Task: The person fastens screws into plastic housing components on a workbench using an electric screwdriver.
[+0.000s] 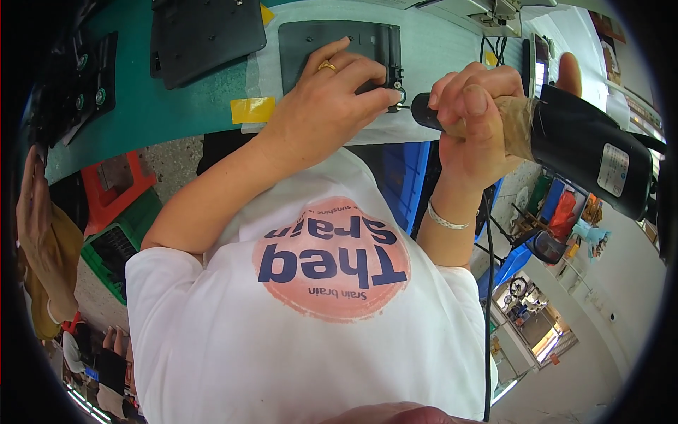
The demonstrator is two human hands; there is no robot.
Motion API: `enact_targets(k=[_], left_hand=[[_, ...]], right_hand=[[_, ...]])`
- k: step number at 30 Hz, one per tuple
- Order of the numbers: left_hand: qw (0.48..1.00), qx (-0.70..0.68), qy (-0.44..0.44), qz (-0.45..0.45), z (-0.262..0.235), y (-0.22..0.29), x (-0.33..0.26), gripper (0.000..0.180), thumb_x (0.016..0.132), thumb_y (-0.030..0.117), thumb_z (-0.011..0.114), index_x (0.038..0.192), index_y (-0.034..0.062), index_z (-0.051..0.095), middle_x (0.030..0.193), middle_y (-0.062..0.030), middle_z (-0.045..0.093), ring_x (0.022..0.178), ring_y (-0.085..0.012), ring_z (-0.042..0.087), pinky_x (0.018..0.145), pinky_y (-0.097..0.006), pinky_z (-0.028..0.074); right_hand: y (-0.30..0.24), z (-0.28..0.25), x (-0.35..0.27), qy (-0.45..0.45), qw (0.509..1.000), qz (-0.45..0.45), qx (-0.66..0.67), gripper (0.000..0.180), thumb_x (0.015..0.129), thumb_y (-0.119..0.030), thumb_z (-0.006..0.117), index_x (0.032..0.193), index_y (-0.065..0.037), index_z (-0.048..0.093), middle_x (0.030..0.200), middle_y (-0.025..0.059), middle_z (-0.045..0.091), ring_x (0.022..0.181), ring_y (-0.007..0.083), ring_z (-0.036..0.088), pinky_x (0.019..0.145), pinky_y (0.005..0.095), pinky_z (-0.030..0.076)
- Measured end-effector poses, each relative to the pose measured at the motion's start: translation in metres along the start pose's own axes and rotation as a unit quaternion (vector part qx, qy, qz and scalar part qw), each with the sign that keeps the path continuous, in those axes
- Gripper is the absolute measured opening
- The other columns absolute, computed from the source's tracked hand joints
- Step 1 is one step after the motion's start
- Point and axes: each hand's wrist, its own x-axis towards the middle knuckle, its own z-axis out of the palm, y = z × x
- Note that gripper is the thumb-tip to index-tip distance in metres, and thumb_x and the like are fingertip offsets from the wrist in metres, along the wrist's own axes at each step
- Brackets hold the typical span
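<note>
A flat dark grey panel lies on a white sheet at the bench's near edge. My left hand, with a gold ring, rests over it. Its fingers are bent on the panel, and its thumb presses by a small round part at the near right corner. In my right hand is a black electric screwdriver, its grip wrapped in brown tape. The tool lies nearly level, and its thin bit points left, reaching the corner beside my left thumb. Whether the bit sits in a screw is too small to tell.
Another dark panel lies on the green mat, near a yellow tape patch. Black parts stand farther left, beside a co-worker's arm. Below are a red stool and blue crate. A black cable hangs right.
</note>
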Motion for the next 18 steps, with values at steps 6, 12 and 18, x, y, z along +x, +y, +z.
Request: enact_targets(k=[6,12,18], left_hand=[[1.0,0.003,-0.002,0.006,0.001,-0.002,0.003,0.028,0.08,0.012,0.081,0.106,0.0187,0.075,0.105,-0.0019,0.065,0.104,-0.0209,0.065,0.113,-0.051,0.041],[1.0,-0.001,-0.004,0.011,-0.001,-0.002,0.004,0.026,0.081,0.011,0.08,0.105,0.0169,0.075,0.104,-0.0024,0.065,0.105,-0.0218,0.065,0.113,-0.052,0.042],[1.0,0.015,-0.004,0.014,0.0,-0.001,0.002,0.024,0.081,0.012,0.08,0.105,0.0168,0.075,0.103,-0.0028,0.065,0.104,-0.0225,0.065,0.113,-0.052,0.042]], right_hand=[[0.008,0.0,-0.006,-0.001,0.999,-0.053,-0.007,0.058,0.087,0.008,0.068,0.129,-0.002,0.03,0.071,0.0094,0.065,0.056,0.0137,0.06,0.057,0.0259,0.051],[0.003,0.006,-0.001,0.027,0.999,-0.031,-0.002,0.055,0.087,0.01,0.066,0.13,-0.002,0.033,0.076,0.0109,0.064,0.056,0.0154,0.059,0.057,0.0305,0.053],[-0.002,-0.028,0.033,0.1,0.993,-0.028,0.054,0.056,0.091,0.003,0.062,0.14,-0.001,0.036,0.074,0.0085,0.058,0.058,0.0186,0.058,0.059,0.0388,0.056]])
